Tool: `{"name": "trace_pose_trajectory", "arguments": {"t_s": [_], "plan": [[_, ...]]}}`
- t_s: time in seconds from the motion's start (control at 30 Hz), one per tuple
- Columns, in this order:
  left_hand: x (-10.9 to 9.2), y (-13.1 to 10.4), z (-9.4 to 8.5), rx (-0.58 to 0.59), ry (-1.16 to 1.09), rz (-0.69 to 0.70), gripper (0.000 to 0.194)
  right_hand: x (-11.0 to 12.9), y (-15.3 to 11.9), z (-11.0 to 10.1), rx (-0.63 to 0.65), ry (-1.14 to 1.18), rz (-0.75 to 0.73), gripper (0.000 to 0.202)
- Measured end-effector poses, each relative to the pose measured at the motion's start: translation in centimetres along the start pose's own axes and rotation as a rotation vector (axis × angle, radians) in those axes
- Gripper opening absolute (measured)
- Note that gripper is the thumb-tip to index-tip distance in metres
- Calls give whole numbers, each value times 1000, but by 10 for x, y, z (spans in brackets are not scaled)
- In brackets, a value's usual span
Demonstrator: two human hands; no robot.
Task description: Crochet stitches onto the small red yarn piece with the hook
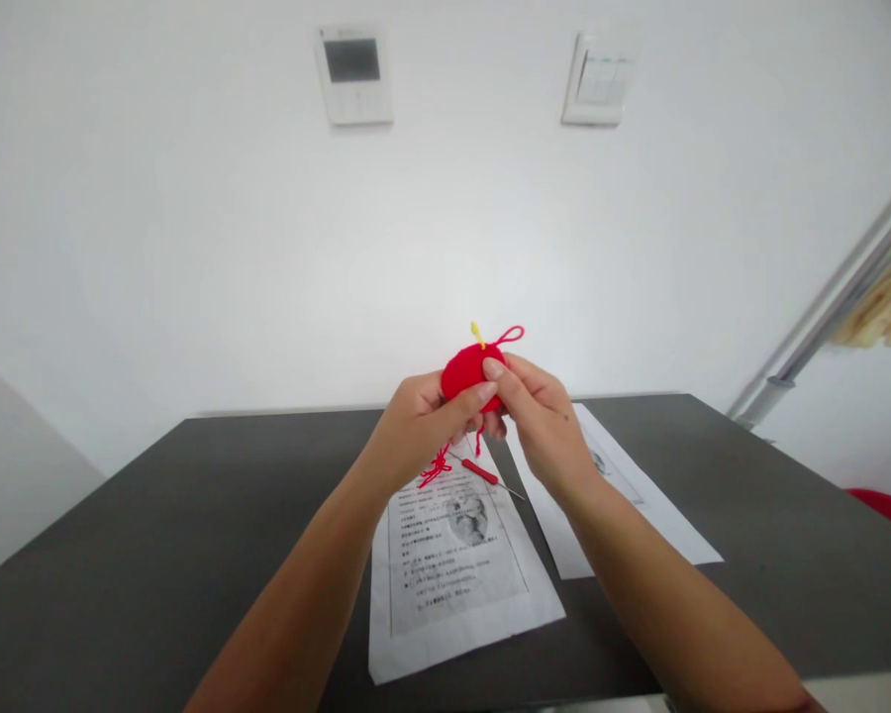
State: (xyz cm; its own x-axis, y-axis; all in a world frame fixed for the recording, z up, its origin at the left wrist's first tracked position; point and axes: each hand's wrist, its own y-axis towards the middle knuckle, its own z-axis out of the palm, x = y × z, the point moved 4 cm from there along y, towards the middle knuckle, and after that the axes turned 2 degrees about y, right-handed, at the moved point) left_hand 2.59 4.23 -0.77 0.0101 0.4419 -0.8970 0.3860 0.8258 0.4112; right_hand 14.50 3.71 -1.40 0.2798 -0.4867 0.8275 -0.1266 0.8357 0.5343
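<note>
Between both hands, above the desk, is a rounded red crocheted piece point(463, 370). A loop of red yarn point(512, 335) stands up from its top, beside a small yellow stitch marker or yarn bit point(476, 332). My left hand point(431, 414) grips its lower left side, thumb across the front. From the right, my right hand point(539, 401) holds it with the thumb pressed on its face; the other fingers are partly hidden behind. Loose red yarn point(438, 465) hangs or lies below. A crochet hook point(480, 471) with a red handle lies on the printed sheet.
A printed sheet point(460, 604) with text and a picture lies on the dark desk point(267, 555). A second paper point(639, 525) is partly under my right forearm. Behind stands a white wall with an intercom panel point(356, 99) and a switch plate point(601, 84). A metal pole point(824, 327) leans at right.
</note>
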Motion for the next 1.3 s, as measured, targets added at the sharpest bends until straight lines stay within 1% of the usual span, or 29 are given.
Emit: {"name": "trace_pose_trajectory", "arguments": {"t_s": [0.1,0.17,0.27,0.33,0.37,0.43,0.5,0.6,0.67,0.73,0.8,0.83,0.97,1.03,1.1,1.2,1.23,1.3], "plan": [[-3,0,-2,20,18,13,25,5,0,-1,-3,-52,-30,38],[-3,-1,-4,12,45,0,21,8,0,-1,-13,-85,-70,36],[1,-2,-6,-2,121,-84,32,11,-2,-1,-12,-114,-119,30],[5,-2,-5,19,155,-134,37,11,-2,-2,-5,-136,-122,28],[5,-2,-4,29,155,-135,38,11,-2,-3,-6,-153,-118,28],[4,0,-3,23,122,-87,34,10,-2,-4,-20,-195,-117,29],[1,1,-5,-24,75,-28,30,11,-2,-6,-38,-229,-123,32],[-3,0,-7,-91,59,15,33,13,-2,-6,-52,-226,-119,37],[-7,-3,-8,-133,91,50,36,12,-1,-5,-29,-173,-78,39],[-10,-5,-8,-194,109,84,37,10,-1,-3,22,-102,-20,35],[-10,-7,-8,-232,91,80,39,9,-1,-1,69,-50,10,31],[-9,-6,-8,-225,67,65,41,9,-1,-1,78,-38,3,28],[-1,-3,-4,-141,-36,-2,50,11,-2,-2,76,-46,-64,26],[1,-2,-6,-158,-33,0,52,12,-3,-3,91,-62,-54,27],[0,-2,-8,-207,14,33,54,12,-4,-2,121,-84,-27,29],[-4,-5,-9,-252,90,91,55,13,-5,-1,141,-149,2,38],[-6,-6,-9,-248,106,101,56,13,-6,0,139,-169,6,42],[-9,-8,-7,-206,132,99,61,13,-7,2,141,-185,1,46]]}}
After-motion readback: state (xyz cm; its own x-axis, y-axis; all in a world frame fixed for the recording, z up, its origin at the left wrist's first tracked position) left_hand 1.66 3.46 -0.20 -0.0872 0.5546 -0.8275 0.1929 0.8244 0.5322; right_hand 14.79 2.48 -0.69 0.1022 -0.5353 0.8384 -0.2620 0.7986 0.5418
